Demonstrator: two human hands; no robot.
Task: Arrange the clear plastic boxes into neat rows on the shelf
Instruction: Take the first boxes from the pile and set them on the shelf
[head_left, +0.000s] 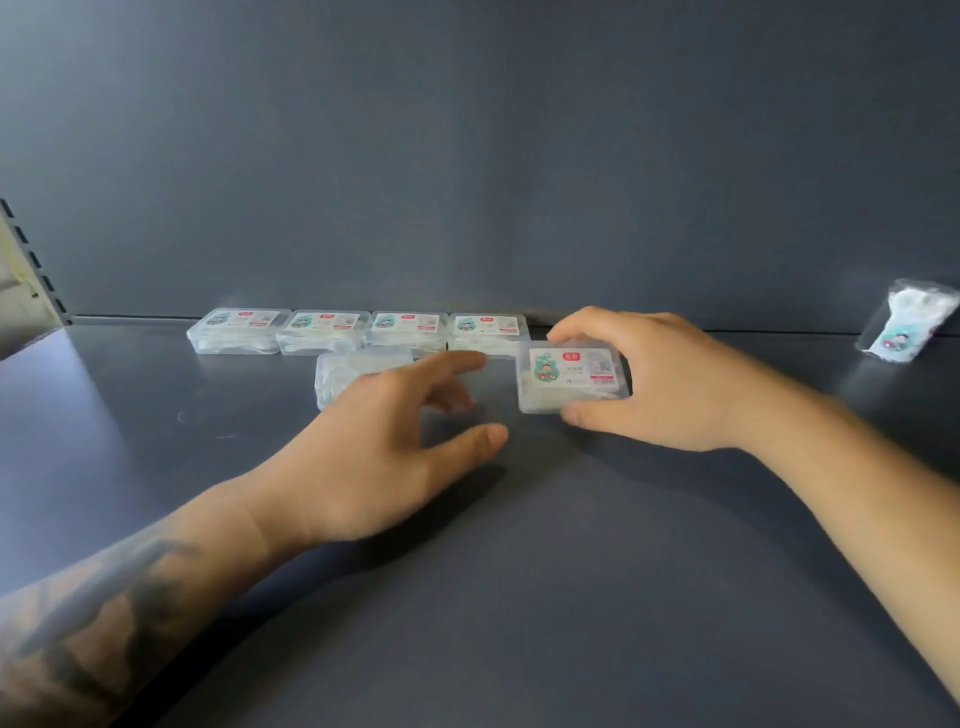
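I see a grey shelf (519, 597) carrying four boxes (358, 332) in a back row, two more boxes (571, 379) nearer, and a bag (906, 322) far right.

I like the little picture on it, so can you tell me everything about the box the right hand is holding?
The held box is a small, flat, clear plastic case with rounded corners. A white label covers its lid, showing a teal cartoon figure, a red badge, small print and a square code. Pale white contents show through its sides. It sits label-up, low on the grey shelf, just in front of the right end of the back row. The right hand grips it, fingers along its far edge and thumb on the near edge.
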